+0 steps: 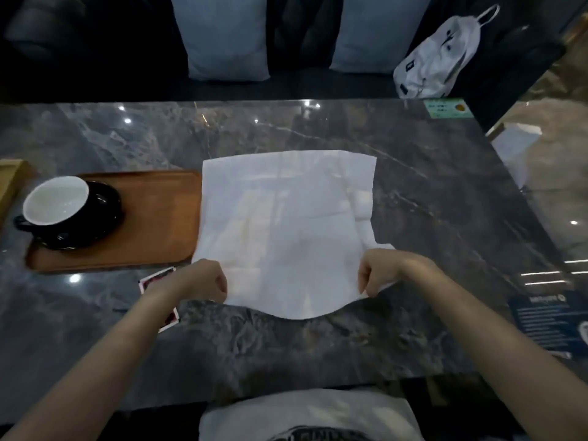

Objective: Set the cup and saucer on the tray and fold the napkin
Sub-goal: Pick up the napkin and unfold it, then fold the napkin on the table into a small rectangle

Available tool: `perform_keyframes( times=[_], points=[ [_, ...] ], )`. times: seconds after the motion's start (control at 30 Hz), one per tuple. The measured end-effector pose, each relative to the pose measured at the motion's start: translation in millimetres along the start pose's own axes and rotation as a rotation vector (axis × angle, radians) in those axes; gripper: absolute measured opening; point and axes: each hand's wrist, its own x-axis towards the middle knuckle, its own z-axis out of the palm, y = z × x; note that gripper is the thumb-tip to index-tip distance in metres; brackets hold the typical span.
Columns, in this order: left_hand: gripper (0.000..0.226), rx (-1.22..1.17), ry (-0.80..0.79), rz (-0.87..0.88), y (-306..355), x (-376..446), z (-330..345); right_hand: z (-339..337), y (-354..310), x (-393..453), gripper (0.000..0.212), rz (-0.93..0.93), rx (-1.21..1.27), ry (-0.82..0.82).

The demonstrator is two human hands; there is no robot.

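Observation:
A white napkin (286, 224) lies spread open on the dark marble table (318, 345). My left hand (200, 281) pinches its near left corner and my right hand (381, 272) pinches its near right corner, lifting the near edge slightly off the table. To the left, a black cup with a white inside (57, 202) stands on a black saucer (95, 230). Both rest on the left part of a wooden tray (152, 218), which touches the napkin's left edge.
A red and white card (159, 278) lies partly under my left forearm. A green sticker (447, 108) sits at the far right edge and a dark leaflet (547, 323) at the right. Beyond the table are a dark sofa, two cushions (226, 36) and a white bag (439, 55).

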Motion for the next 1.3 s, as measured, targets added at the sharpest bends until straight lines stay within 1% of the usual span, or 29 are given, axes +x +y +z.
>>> perform_keyframes(
  times=[0.07,0.17,0.23,0.27,0.3,0.33,0.37,0.4,0.43,0.47,0.5,0.53,0.6,0.67,0.73,0.9,0.97,1.07,1.13,1.23,1.3],
  points=[
    [0.018,0.040,0.011,-0.010,-1.2,1.0,8.7,10.3,7.7,3.2,0.020,0.004,0.052,-0.003],
    [0.020,0.088,-0.028,-0.036,-6.3,4.0,13.5,21.9,13.5,2.3,0.016,-0.013,0.118,0.001],
    [0.024,0.132,-0.072,-0.048,-5.8,6.0,11.2,22.2,18.6,0.0,0.022,-0.049,0.142,-0.050],
    [0.027,0.155,-0.065,-0.049,-2.4,6.5,10.4,20.9,20.9,-1.8,0.024,-0.061,0.192,-0.060],
    [0.028,0.165,-0.014,-0.036,3.5,6.9,10.4,19.7,22.3,-3.7,0.022,-0.068,0.299,-0.023],
    [0.029,0.151,0.084,-0.005,12.1,7.9,11.1,18.9,23.3,-5.2,0.018,-0.067,0.465,0.082],
    [0.029,0.098,0.224,0.043,22.5,10.2,14.2,19.5,22.0,-6.1,0.013,-0.065,0.647,0.253],
    [0.028,0.022,0.383,0.113,32.9,13.9,20.3,22.8,19.8,-4.7,0.012,-0.050,0.793,0.479],
    [0.029,-0.034,0.542,0.195,43.1,19.5,28.9,27.4,16.5,-1.9,0.014,-0.023,0.841,0.709],
    [0.034,-0.026,0.650,0.259,53.4,26.1,38.1,31.9,11.8,2.0,0.018,0.002,0.782,0.885],
    [0.042,0.015,0.682,0.291,62.0,34.1,47.9,37.6,6.1,6.8,0.023,0.003,0.671,0.981],
    [0.050,0.057,0.654,0.294,68.9,42.7,57.7,45.1,0.6,13.0,0.028,-0.027,0.551,0.999],
    [0.060,0.100,0.588,0.254,76.2,56.6,74.5,64.0,-8.8,25.7,0.046,-0.083,0.345,0.874],
    [0.065,0.111,0.593,0.216,75.3,66.1,86.1,82.3,-10.2,36.4,0.069,-0.043,0.199,0.791],
    [0.069,0.133,0.605,0.186,72.0,69.9,92.4,94.5,-5.4,43.2,0.078,0.036,0.145,0.785],
    [0.070,0.142,0.611,0.171,72.0,70.3,94.5,105.2,20.8,39.1,0.094,0.232,0.177,0.858],
    [0.067,0.146,0.625,0.168,72.5,69.4,96.3,104.7,26.2,34.5,0.095,0.272,0.137,0.854],
    [0.066,0.146,0.637,0.163,75.2,67.8,99.1,96.0,21.1,34.1,0.084,0.274,0.151,0.848],
    [0.066,0.145,0.627,0.153,77.6,66.4,99.1,88.0,10.9,39.2,0.077,0.211,0.164,0.869],
    [0.065,0.149,0.609,0.150,78.4,65.4,97.5,81.9,2.8,49.2,0.071,0.070,0.110,0.819],
    [0.064,0.149,0.601,0.149,78.2,65.0,97.0,80.8,9.6,53.0,0.070,0.063,0.082,0.788]
  ],
)
